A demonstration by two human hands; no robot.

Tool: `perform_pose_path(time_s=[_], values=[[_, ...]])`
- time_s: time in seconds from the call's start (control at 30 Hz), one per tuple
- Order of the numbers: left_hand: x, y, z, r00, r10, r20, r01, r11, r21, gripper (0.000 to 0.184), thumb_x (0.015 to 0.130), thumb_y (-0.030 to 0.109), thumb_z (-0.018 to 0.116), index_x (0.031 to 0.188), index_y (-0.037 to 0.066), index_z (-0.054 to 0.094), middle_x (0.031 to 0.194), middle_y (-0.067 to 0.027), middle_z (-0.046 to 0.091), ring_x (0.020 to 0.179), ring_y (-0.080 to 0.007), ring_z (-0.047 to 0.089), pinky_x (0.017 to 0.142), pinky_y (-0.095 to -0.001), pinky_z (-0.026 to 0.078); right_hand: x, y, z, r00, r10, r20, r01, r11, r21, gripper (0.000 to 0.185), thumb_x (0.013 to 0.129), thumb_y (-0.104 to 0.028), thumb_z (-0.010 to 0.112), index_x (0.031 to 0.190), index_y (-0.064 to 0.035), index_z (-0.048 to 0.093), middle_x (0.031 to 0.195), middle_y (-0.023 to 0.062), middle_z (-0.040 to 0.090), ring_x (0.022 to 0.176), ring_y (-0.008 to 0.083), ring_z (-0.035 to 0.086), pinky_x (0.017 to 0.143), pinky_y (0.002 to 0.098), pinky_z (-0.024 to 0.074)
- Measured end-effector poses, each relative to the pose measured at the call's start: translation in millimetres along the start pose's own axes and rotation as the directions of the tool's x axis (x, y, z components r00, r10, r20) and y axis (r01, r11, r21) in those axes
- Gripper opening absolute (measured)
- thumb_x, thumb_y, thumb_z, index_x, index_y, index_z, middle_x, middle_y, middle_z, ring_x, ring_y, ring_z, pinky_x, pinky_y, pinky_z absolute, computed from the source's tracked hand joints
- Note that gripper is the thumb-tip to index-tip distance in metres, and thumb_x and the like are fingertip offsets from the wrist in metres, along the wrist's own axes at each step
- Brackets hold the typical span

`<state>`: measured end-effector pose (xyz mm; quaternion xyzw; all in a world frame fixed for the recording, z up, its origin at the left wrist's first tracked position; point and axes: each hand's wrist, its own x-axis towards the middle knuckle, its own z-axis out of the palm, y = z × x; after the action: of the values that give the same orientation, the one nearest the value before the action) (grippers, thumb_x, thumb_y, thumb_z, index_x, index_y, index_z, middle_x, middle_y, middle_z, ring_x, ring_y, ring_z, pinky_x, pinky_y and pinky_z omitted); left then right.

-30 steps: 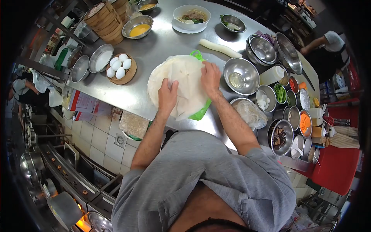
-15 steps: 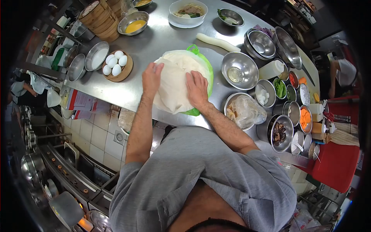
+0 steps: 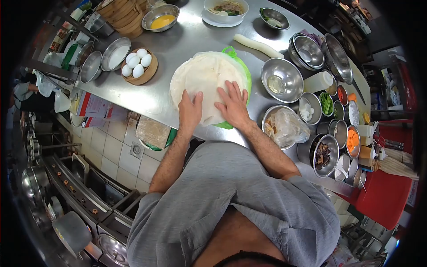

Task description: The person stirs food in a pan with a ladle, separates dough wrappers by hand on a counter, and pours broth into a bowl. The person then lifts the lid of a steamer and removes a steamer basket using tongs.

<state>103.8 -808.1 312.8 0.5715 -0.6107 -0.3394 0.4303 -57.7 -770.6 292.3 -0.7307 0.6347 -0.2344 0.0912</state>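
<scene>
A round, pale, thin sheet [image 3: 207, 71] lies on the steel table over a bright green piece [image 3: 247, 80], which shows along its right side and at the top. My left hand [image 3: 190, 109] rests on the sheet's lower left part, thumb apart from the fingers. On the lower right part lies my right hand [image 3: 233, 104], palm down with its fingers spread. Neither hand holds anything. A long white roll [image 3: 258, 46] lies beyond the sheet, and a steel bowl [image 3: 282, 80] with a little clear liquid stands to its right.
White eggs [image 3: 138, 70] sit in a round wooden tray [image 3: 153, 70] at the left. Bamboo steamers [image 3: 120, 18] and a yellow-filled bowl [image 3: 161, 18] stand farther back. Several ingredient bowls crowd the right, including orange strips [image 3: 352, 140]. A noodle bowl [image 3: 226, 10] is at the back.
My left hand has moved off the sheet's upper left edge down onto its lower left part. The sheet now lies flatter and rounder. My right hand's fingers have spread. The view has shifted slightly.
</scene>
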Motion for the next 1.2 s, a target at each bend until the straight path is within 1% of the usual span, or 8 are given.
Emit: perform_pose_path(time_s=[0.13, 0.2, 0.53, 0.6, 0.7, 0.83, 1.13, 1.2], values=[[3.0, -6.2, 0.9, 0.998, -0.062, -0.014, 0.063, 0.995, 0.076, 0.038, 0.087, 0.029, 0.054, 0.093, -0.008, 0.045, 0.078, -0.029, 0.058, 0.076, -0.0445, 0.058, 0.061, -0.0466, 0.044, 1.5, -2.7, -1.8, 0.993, -0.049, -0.11, 0.056, 0.997, 0.059, 0.045, 0.078, -0.023, 0.063, 0.119, -0.0081, 0.052, 0.129, 0.0182, 0.037, 0.125, 0.0353, 0.029, 0.1, 0.0549, 0.0184], [4.1, -12.9, -0.8, 0.998, -0.052, 0.024, 0.05, 0.996, 0.08, 0.037, 0.088, 0.029, 0.053, 0.092, -0.006, 0.044, 0.075, -0.0288, 0.057, 0.073, -0.0443, 0.058, 0.06, -0.0455, 0.044, -2.8, -3.3, 1.3, 0.974, -0.178, -0.141, 0.223, 0.869, 0.441, 0.039, 0.073, -0.018, 0.067, 0.109, -0.0067, 0.058, 0.121, 0.0158, 0.043, 0.116, 0.0332, 0.038, 0.097, 0.0525, 0.024], [8.6, -23.9, -2.6, 0.999, -0.039, 0.037, 0.037, 0.998, 0.045, 0.035, 0.087, 0.028, 0.056, 0.093, -0.005, 0.045, 0.079, -0.028, 0.058, 0.075, -0.0427, 0.058, 0.062, -0.0434, 0.045, -12.5, -13.1, 13.8, 0.928, -0.325, -0.181, 0.359, 0.909, 0.211, 0.027, 0.069, -0.015, 0.069, 0.096, -0.0169, 0.064, 0.107, 0.0106, 0.05, 0.107, 0.0276, 0.044, 0.096, 0.049, 0.0277], [6.2, -23.5, -2.4, 0.998, -0.052, -0.024, 0.053, 0.997, 0.052, 0.031, 0.087, 0.024, 0.058, 0.095, -0.005, 0.049, 0.084, -0.0187, 0.06, 0.076, -0.0262, 0.058, 0.067, -0.0358, 0.046, -12.6, -10.2, 20.0, 0.919, -0.338, -0.203, 0.373, 0.913, 0.166, 0.024, 0.069, -0.013, 0.068, 0.092, -0.0174, 0.064, 0.108, 0.0087, 0.05, 0.109, 0.0267, 0.043, 0.096, 0.0487, 0.0275], [5.3, -24.6, -4.4, 0.993, -0.029, -0.111, 0.024, 0.999, -0.045, 0.032, 0.087, 0.024, 0.056, 0.097, -0.005, 0.047, 0.084, -0.026, 0.059, 0.079, -0.0393, 0.059, 0.068, -0.0414, 0.045, -13.8, -7.0, 22.4, 0.922, -0.338, -0.187, 0.367, 0.917, 0.154, 0.024, 0.069, -0.012, 0.068, 0.092, -0.0174, 0.065, 0.109, 0.0066, 0.051, 0.11, 0.0267, 0.044, 0.096, 0.0487, 0.0276], [16.7, -32.3, -13.7, 0.988, -0.043, -0.15, 0.045, 0.999, 0.01, 0.03, 0.086, 0.022, 0.058, 0.096, -0.005, 0.048, 0.083, -0.0231, 0.06, 0.077, -0.0345, 0.059, 0.067, -0.0396, 0.046, -13.5, -6.7, 21.6, 0.924, -0.344, -0.168, 0.367, 0.92, 0.138, 0.023, 0.069, -0.011, 0.067, 0.091, -0.0172, 0.065, 0.109, 0.0062, 0.052, 0.11, 0.0266, 0.045, 0.096, 0.0482, 0.0274], [16.3, -10.9, -22.1, 0.998, -0.05, 0.035, 0.053, 0.995, -0.086, 0.031, 0.079, 0.018, 0.065, 0.095, -0.006, 0.053, 0.083, -0.0157, 0.061, 0.078, -0.0217, 0.059, 0.07, -0.0326, 0.047, -1.5, 3.9, -3.0, 0.911, -0.383, -0.156, 0.406, 0.9, 0.159, 0.021, 0.065, -0.003, 0.06, 0.085, -0.0092, 0.062, 0.1, 0.0061, 0.054, 0.103, 0.0239, 0.048, 0.091, 0.0428, 0.0315], [12.2, -22.7, -17.4, 0.951, -0.115, 0.288, 0.175, 0.966, -0.189, 0.037, 0.077, 0.014, 0.067, 0.106, -0.005, 0.054, 0.094, -0.0119, 0.063, 0.085, -0.0183, 0.059, 0.076, -0.0298, 0.047, 2.6, 13.6, -23.6, 0.925, -0.359, -0.124, 0.375, 0.914, 0.152, 0.02, 0.066, -0.002, 0.059, 0.085, -0.0073, 0.061, 0.096, 0.0063, 0.055, 0.098, 0.0237, 0.05, 0.088, 0.0403, 0.0336]])
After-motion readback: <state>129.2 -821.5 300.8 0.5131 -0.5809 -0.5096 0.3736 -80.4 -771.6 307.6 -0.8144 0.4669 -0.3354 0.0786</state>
